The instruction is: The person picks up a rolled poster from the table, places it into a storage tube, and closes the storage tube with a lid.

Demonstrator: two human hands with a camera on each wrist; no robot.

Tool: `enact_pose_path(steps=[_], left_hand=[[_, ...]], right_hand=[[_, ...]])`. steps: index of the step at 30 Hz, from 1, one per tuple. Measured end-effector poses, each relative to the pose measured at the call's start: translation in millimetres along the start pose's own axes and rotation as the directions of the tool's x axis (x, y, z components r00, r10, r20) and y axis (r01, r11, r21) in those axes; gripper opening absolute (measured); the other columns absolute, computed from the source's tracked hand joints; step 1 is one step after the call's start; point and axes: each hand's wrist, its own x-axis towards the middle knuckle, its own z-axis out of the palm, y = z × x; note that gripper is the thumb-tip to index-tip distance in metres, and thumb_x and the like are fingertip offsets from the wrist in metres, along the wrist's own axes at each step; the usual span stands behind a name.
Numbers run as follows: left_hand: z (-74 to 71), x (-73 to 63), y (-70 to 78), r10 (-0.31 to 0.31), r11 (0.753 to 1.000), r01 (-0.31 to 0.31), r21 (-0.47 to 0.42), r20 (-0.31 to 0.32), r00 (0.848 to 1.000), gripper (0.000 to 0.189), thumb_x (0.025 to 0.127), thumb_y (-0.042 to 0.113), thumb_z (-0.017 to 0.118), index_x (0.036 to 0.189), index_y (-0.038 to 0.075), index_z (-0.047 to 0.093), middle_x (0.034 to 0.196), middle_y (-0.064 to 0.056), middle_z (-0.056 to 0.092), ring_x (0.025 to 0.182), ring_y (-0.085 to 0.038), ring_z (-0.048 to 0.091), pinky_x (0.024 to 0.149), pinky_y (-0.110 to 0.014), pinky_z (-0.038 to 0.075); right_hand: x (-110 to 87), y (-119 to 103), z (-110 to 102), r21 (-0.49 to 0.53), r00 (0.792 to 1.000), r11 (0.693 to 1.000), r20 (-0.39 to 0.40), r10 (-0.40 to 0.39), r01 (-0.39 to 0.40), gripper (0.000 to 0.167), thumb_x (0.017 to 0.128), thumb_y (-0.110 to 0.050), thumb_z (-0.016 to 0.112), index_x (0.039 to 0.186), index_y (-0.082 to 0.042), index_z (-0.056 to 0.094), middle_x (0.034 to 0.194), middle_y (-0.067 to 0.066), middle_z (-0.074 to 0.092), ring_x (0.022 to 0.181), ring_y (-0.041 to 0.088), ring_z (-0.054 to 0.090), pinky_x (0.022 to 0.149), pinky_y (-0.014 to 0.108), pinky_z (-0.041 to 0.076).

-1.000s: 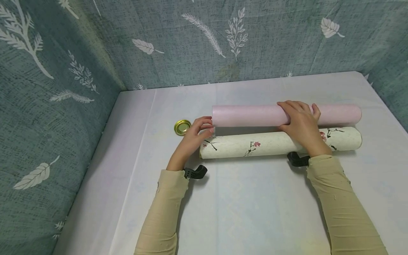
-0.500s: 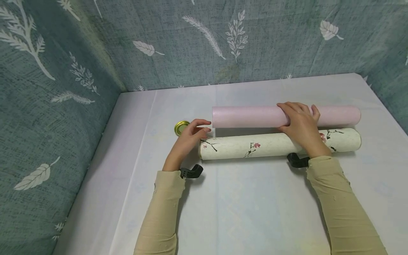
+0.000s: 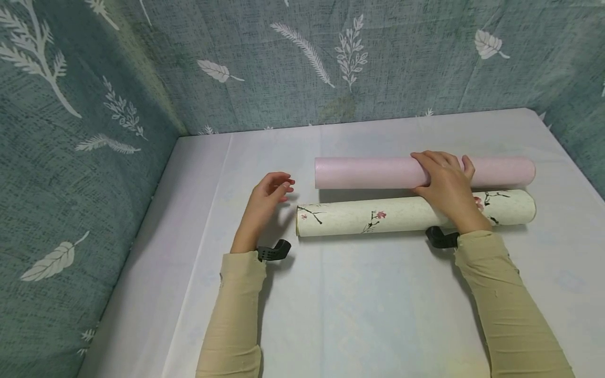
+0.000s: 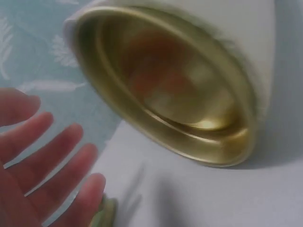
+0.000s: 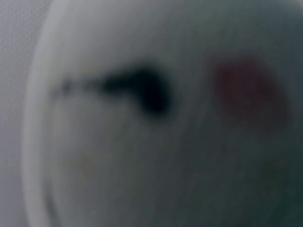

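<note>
My right hand [image 3: 446, 190] grips a long pale pink tube [image 3: 364, 173], its fingers over the top and its thumb on the near side. In front lies a cream tube [image 3: 347, 218] printed with dark branches and red blossoms, under my right wrist. My left hand [image 3: 263, 205] is off the tubes' left ends, its fingers loosely bent and holding nothing. In the left wrist view, the cream tube's end shows a recessed gold metal cap [image 4: 189, 85]. A yellow-green edge [image 4: 109, 210] peeks out beside the little finger. The right wrist view is blurred, filled by the cream tube's print [image 5: 151, 90].
A pale cloth covers the table [image 3: 378, 304]. Green leaf-patterned fabric [image 3: 402, 58] hangs behind and along the left side. Each wrist wears a black camera mount, such as the left one [image 3: 275, 250].
My left hand has drawn back leftward from the pink tube's left end, and the round gold lid seen earlier is now hidden behind it. My right hand and both tubes stay in place.
</note>
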Motion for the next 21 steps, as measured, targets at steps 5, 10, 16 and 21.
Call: enact_pose_path(steps=[5,10,16,21], left_hand=[[-8.6,3.1,-7.6,-0.008,0.998,0.013,0.06,-0.075,0.997,0.027,0.09,0.027,0.054,0.11,0.009,0.057,0.109,-0.004,0.059,0.098,-0.014,0.054,0.081,-0.035,0.047],[-14.9,2.6,-11.7,-0.019,0.976,0.052,0.212,-0.156,0.988,0.025,0.089,0.034,0.053,0.107,0.018,0.06,0.108,0.001,0.059,0.098,-0.014,0.053,0.083,-0.034,0.041],[-16.1,3.6,-15.7,0.062,0.925,0.012,0.381,-0.182,0.981,0.023,0.088,0.03,0.054,0.105,0.017,0.061,0.117,0.001,0.052,0.112,-0.016,0.044,0.089,-0.037,0.039],[-15.4,4.6,-18.4,0.086,0.887,0.003,0.462,-0.172,0.981,0.023,0.087,0.026,0.056,0.104,0.012,0.062,0.127,-0.005,0.046,0.119,-0.024,0.036,0.094,-0.042,0.033]], right_hand=[[0.2,0,-1,0.004,1.0,1.0,0.008,0.004,-0.004,0.067,0.066,-0.012,0.078,0.127,-0.014,0.049,0.125,0.012,0.048,0.117,0.034,0.035,0.099,0.055,-0.002],[0.2,0,-1,0.001,1.0,1.0,0.011,0.007,-0.007,0.067,0.067,-0.012,0.078,0.127,-0.015,0.048,0.125,0.011,0.048,0.117,0.033,0.034,0.099,0.055,-0.002],[0.0,0,-1,0.0,1.0,1.0,0.014,0.007,-0.007,0.067,0.067,-0.012,0.078,0.127,-0.014,0.048,0.125,0.011,0.048,0.117,0.034,0.034,0.099,0.055,-0.002],[0.1,0,0,-0.004,1.0,1.0,0.011,0.005,-0.005,0.067,0.067,-0.012,0.078,0.127,-0.014,0.049,0.125,0.011,0.049,0.117,0.034,0.035,0.099,0.055,-0.001]])
